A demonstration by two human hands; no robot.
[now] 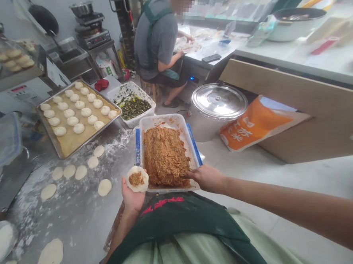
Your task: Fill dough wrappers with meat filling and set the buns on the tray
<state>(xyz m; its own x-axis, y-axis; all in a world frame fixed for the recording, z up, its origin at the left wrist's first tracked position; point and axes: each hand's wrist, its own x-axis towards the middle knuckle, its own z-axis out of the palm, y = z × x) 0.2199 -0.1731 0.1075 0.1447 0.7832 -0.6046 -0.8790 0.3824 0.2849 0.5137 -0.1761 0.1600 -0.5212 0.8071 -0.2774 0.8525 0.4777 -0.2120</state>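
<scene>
Dough wrapper (144,177): here it is, lying in the left hand (134,201), just beside the tub's near corner, a brown dab on its middle.
Left fingers: cupped and cradling the wrapper from below, palm up; we'd say that props the soft disc level under its load.
Right hand (208,178): over at the tub's near right corner, fingers curled at the brown filling (166,153); something dark shows at their tips, but we can't tell whether they grasp a tool.
White tub (162,118): close against the apron (186,216), between the hands, likely for a short reach; we can't see what bears it.
Dough rounds (104,187): mostly spread apart on the bench (81,218) among white powder, presumably against sticking.
Tray (66,142): beyond them, paper-lined, its white parcels (86,112) in spaced rows, probably so that they don't touch.
Second tub (149,111): chopped greens (134,106) beside the tray.
Co-worker (155,31): seated farther off, bent over another bench (203,56).
</scene>
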